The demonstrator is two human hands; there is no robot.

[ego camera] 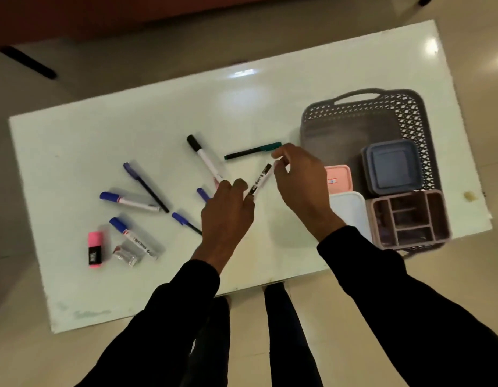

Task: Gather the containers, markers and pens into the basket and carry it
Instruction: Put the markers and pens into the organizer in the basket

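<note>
while both hands meet over the middle of the white table [74, 135], a white marker with black print [260, 180] is held between them: the left hand [228, 213] pinches its lower end with curled fingers, and the right hand [301, 188] pinches its upper end with thumb and fingertips drawn together. whether that upper end carries a cap is hidden by the right fingers.

the grey lattice basket [410, 113] sits at the table's right end, its near edge partly covered by the right sleeve. inside it lie a blue lidded container [391, 166] and a pink divided container [410, 219]. a pink lidded container [338, 177] and a white container [349, 210] are half hidden behind the right wrist, so i cannot tell whether they lie in the basket or beside it.

left of the hands lie a black-capped white marker [204, 159], a dark green pen [252, 150], a dark blue pen [146, 187], two blue-capped markers [129, 202] [133, 237], a pink highlighter [95, 248] and a small clear wrapper [127, 254]. two more blue-capped pens [186, 223] [203, 194] run under the left hand, their far ends hidden.
</note>
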